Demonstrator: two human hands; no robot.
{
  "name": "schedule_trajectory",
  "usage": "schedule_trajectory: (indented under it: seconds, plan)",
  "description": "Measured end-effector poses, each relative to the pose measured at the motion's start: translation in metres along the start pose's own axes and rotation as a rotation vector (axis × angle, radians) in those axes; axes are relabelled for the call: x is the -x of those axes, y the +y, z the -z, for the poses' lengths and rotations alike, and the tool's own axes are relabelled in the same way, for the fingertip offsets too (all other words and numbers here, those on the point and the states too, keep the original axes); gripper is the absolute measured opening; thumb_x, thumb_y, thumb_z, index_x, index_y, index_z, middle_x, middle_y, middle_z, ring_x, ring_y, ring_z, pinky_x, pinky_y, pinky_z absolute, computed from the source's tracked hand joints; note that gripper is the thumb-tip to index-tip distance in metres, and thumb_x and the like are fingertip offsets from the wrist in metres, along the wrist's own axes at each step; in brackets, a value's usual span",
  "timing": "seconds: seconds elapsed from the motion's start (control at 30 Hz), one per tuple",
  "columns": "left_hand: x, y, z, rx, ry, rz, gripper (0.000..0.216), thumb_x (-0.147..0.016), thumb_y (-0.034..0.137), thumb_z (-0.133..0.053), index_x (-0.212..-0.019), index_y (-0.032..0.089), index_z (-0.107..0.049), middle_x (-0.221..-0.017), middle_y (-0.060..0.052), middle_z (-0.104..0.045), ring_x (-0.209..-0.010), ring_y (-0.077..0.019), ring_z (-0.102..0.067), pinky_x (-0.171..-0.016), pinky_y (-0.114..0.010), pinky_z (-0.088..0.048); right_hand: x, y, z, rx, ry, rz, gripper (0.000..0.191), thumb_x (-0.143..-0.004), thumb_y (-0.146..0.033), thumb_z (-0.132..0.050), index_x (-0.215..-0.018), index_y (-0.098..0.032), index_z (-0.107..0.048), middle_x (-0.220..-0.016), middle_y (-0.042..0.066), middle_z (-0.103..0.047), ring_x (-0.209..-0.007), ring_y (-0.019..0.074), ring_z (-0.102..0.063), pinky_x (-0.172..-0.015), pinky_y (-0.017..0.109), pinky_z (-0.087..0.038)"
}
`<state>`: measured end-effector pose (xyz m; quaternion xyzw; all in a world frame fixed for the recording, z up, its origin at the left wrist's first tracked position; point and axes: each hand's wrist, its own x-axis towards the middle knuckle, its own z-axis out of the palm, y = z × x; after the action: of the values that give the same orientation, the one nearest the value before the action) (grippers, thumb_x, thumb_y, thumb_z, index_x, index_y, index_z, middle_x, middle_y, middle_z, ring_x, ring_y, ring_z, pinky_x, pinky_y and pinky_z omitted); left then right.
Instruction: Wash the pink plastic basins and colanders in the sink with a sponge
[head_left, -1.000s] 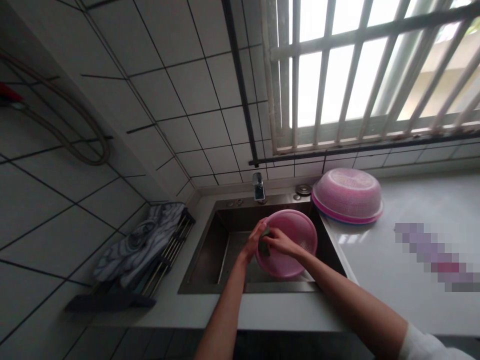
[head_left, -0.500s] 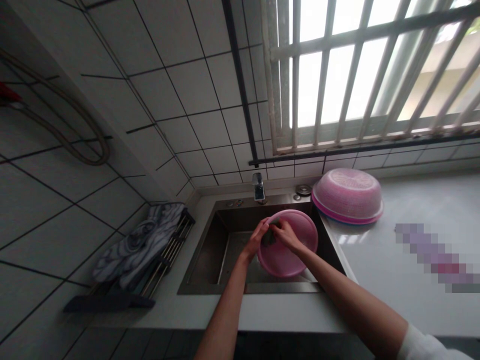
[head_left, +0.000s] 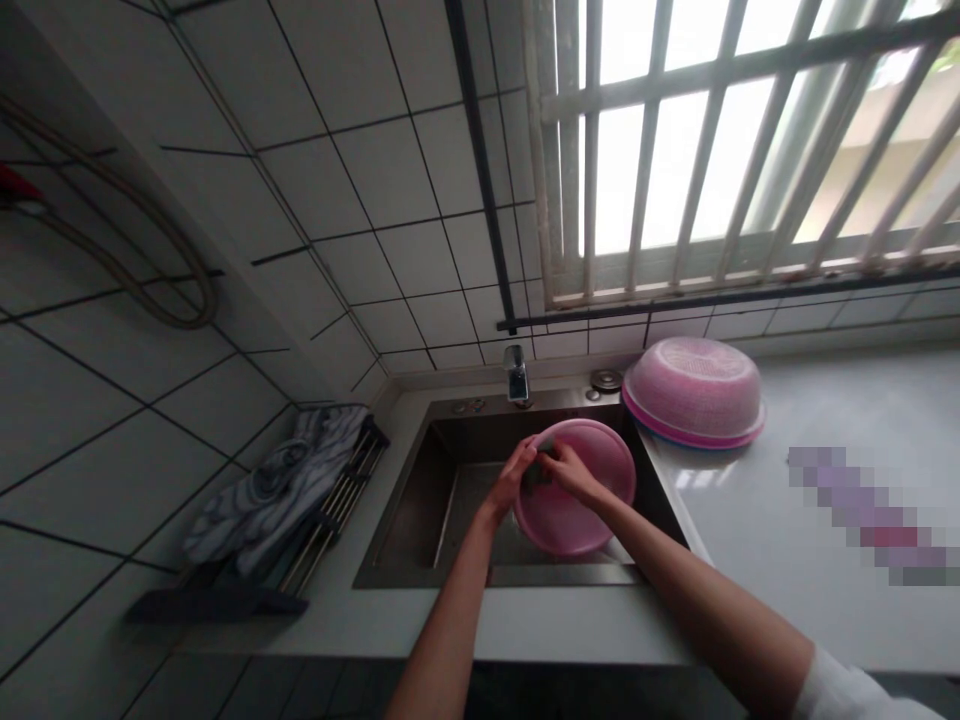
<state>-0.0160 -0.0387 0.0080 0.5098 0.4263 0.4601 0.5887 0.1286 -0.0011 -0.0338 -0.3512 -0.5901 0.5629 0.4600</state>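
The pink basin is sitting inside the steel sink, toward the right side of the bowl, with its open mouth facing up and tilting toward the person. The left hand is supporting the basin at its upper left rim; its fingers are gripping that edge. The right hand is reaching into the basin from the right, and its fingers are grasping a dark green pad. The pad is lying against the inner wall, just beside the left fingers; whether those fingers are also touching it cannot be told, as the area is small and partly hidden.

The faucet is standing behind the sink, beyond the two hands. A round metal strainer is resting at the rear right of the sink rim. Near the right rear corner of the sink, a pink colander is lying upside down on the white tabletop, with a blue edge showing beneath it. To the left of the sink, a striped cloth is draping over a dark rack. A hose is hanging in a loop along the left wall.
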Motion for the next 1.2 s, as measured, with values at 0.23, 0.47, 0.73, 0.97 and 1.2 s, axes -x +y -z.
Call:
schedule_trajectory:
  seconds: [0.23, 0.47, 0.73, 0.97, 1.2]
  plan:
    - [-0.001, -0.002, 0.003, 0.001, 0.052, -0.014, 0.058, -0.085, 0.058, -0.068, -0.131, 0.022, -0.065, -0.131, -0.008, -0.068, -0.125, -0.0288, -0.058, -0.113, -0.04, -0.039, 0.004, -0.003, -0.004, 0.004, -0.085, 0.014, 0.023, -0.082, -0.039, -0.063, -0.083, -0.016, -0.063, -0.073, 0.003, -0.064, -0.063, 0.0148, -0.055, -0.055, 0.024, -0.043]
    - [0.0, -0.001, -0.001, 0.017, 0.046, 0.015, 0.063, -0.084, 0.059, -0.067, -0.134, 0.019, -0.063, -0.118, -0.008, -0.072, -0.119, -0.0301, -0.061, -0.107, -0.041, -0.044, 0.001, 0.001, 0.002, 0.009, -0.092, -0.009, 0.031, -0.083, -0.044, -0.065, -0.091, -0.014, -0.066, -0.08, 0.004, -0.066, -0.068, 0.0156, -0.057, -0.058, 0.024, -0.044]
    - [-0.002, -0.001, -0.001, 0.021, 0.032, -0.028, 0.058, -0.086, 0.058, -0.067, -0.129, 0.019, -0.066, -0.128, -0.009, -0.069, -0.124, -0.0286, -0.059, -0.11, -0.039, -0.041, -0.003, 0.005, 0.005, 0.0, 0.038, 0.005, 0.029, -0.081, -0.041, -0.064, -0.094, -0.014, -0.067, -0.084, 0.006, -0.068, -0.071, 0.0168, -0.058, -0.062, 0.026, -0.046]
    - [-0.001, -0.002, 0.0, 0.007, 0.051, 0.005, 0.063, -0.085, 0.06, -0.067, -0.134, 0.02, -0.063, -0.124, -0.008, -0.071, -0.12, -0.0289, -0.061, -0.108, -0.04, -0.044, -0.002, 0.004, 0.003, 0.004, -0.027, -0.039, 0.03, -0.08, -0.043, -0.067, -0.085, -0.014, -0.064, -0.072, 0.001, -0.062, -0.061, 0.0133, -0.052, -0.054, 0.024, -0.041]
    - [-0.001, -0.001, 0.0, -0.009, 0.022, -0.026, 0.059, -0.089, 0.058, -0.063, -0.134, 0.02, -0.062, -0.122, -0.007, -0.071, -0.115, -0.0269, -0.063, -0.107, -0.039, -0.044, 0.0, -0.002, 0.004, -0.014, -0.032, 0.014, 0.029, -0.081, -0.042, -0.066, -0.091, -0.014, -0.065, -0.081, 0.005, -0.067, -0.07, 0.0164, -0.058, -0.061, 0.026, -0.045]
